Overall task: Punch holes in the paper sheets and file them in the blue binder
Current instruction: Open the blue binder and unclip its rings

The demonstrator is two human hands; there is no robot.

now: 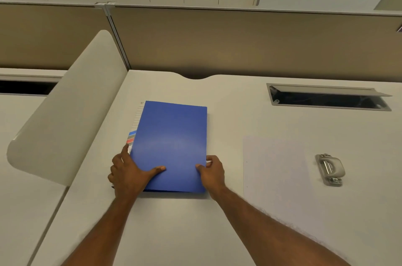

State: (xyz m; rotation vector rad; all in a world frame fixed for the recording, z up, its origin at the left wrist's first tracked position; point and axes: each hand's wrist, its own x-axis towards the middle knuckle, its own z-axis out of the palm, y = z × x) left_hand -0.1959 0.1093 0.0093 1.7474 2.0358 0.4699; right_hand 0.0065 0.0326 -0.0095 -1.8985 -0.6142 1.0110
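Note:
The blue binder (171, 139) lies closed on the white desk (174, 226), with coloured divider tabs and a lined index sheet sticking out along its left edge. My left hand (128, 173) grips the binder's lower left corner, thumb on the cover. My right hand (212, 171) holds its lower right edge, thumb on top and fingers at the side. To the right lies a stack of white paper sheets (276, 168), flat on the desk. Further right sits a grey two-hole punch (330, 169).
An open cable slot with a raised flap (328, 97) is set in the desk at the back right. A rounded white side panel (63, 117) stands to the left of the binder. Beige partition walls (239, 41) close the back.

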